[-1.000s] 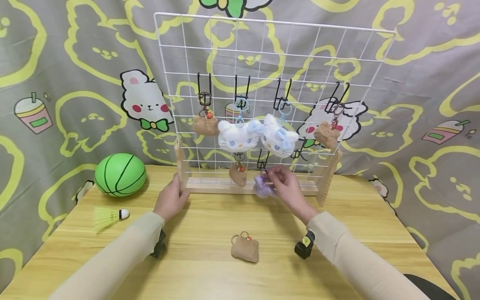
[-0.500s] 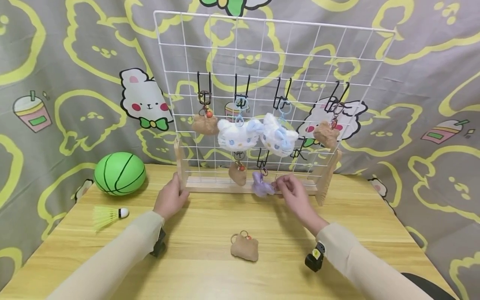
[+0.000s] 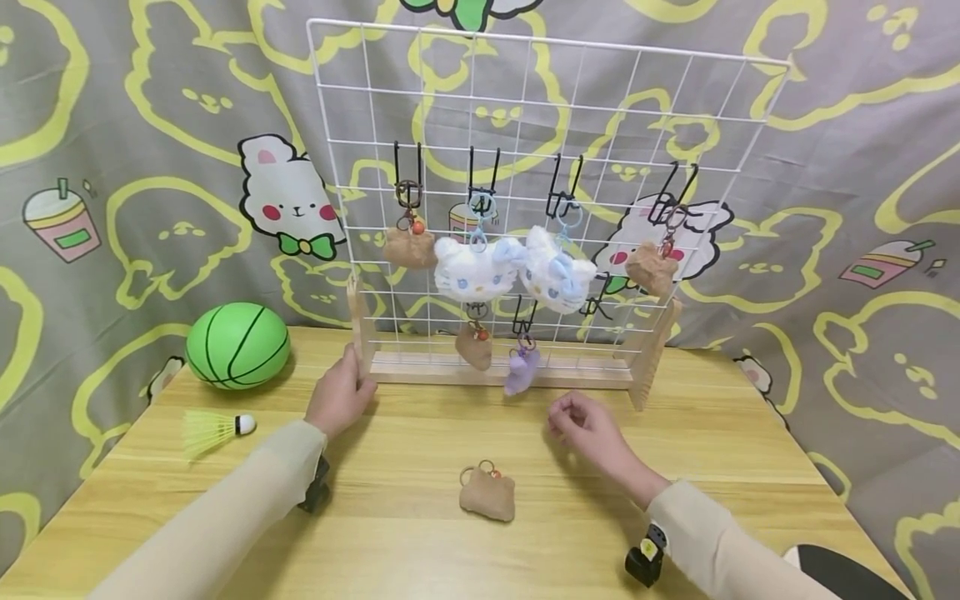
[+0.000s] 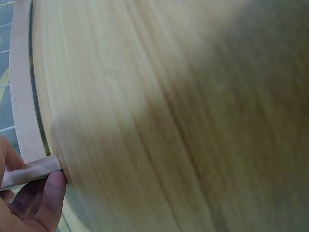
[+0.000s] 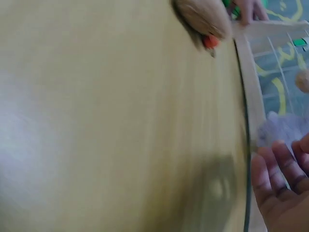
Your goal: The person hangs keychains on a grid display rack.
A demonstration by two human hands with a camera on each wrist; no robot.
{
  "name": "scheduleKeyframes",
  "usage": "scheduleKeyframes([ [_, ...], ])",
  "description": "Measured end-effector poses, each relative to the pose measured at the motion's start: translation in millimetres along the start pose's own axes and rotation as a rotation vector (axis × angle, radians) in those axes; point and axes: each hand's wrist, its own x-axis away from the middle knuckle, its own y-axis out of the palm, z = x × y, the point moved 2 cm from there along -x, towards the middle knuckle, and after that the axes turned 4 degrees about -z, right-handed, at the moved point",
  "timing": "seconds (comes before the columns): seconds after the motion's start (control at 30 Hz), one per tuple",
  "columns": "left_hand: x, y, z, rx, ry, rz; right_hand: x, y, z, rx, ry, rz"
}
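My left hand (image 3: pixel 339 395) grips the left wooden foot (image 4: pixel 36 171) of a white wire grid rack (image 3: pixel 555 98), thumb on one side and fingers on the other. My right hand (image 3: pixel 592 429) is over the table, apart from the rack, with loosely curled fingers and nothing in them. Nearest to it, a purple plush keychain (image 3: pixel 521 372) hangs from a low black hook. Left of that hangs a brown plush keychain (image 3: pixel 474 347). Higher hang two white cat plush keychains (image 3: pixel 476 273) and two more brown ones (image 3: pixel 409 248). Another brown plush keychain (image 3: pixel 487 495) lies on the table.
A green ball (image 3: pixel 238 345) with black lines and a yellow shuttlecock (image 3: pixel 217 426) are on the table's left side. A spare black hook (image 3: pixel 596 307) hangs low on the grid's right. A patterned curtain (image 3: pixel 847 192) stands behind. A dark round-edged object (image 3: pixel 840 571) shows at lower right.
My right hand has let go of the purple plush keychain and drawn back toward me and to the right. The keychain now hangs, turned, from its hook. My left hand has stayed put.
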Motion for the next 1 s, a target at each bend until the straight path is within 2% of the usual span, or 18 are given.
scheduleKeyframes([
  [0.1, -0.5, 0.2, 0.8, -0.001, 0.009, 0.004, 5.5, 12.3, 0.5, 0.014, -0.006, -0.118],
  [0.23, -1.1, 0.9, 1.3, -0.001, 0.018, 0.006, 9.3, 32.4, -3.6, 0.108, -0.094, -0.261],
  [0.33, -1.1, 1.0, 1.8, 0.006, 0.018, 0.002, 9.5, 47.0, -11.5, 0.198, -0.158, -0.336],
  [0.43, -1.0, 0.7, 1.4, 0.006, 0.014, 0.001, 8.3, 59.0, -22.3, 0.288, -0.164, -0.387],
  [0.57, -0.8, 0.5, -0.4, -0.004, 0.003, 0.004, 8.7, 71.4, -37.0, 0.447, -0.182, -0.392],
  [0.77, -0.7, 0.6, -1.3, -0.003, -0.001, -0.002, 15.0, 87.7, -49.0, 0.685, -0.208, -0.306],
  [0.87, -1.2, 1.1, -2.0, -0.004, -0.002, -0.004, 17.5, 93.3, -51.8, 0.763, -0.215, -0.295],
  [1.0, -1.9, 1.8, -3.6, -0.009, 0.004, 0.001, 19.1, 96.3, -55.9, 0.809, -0.215, -0.325],
])
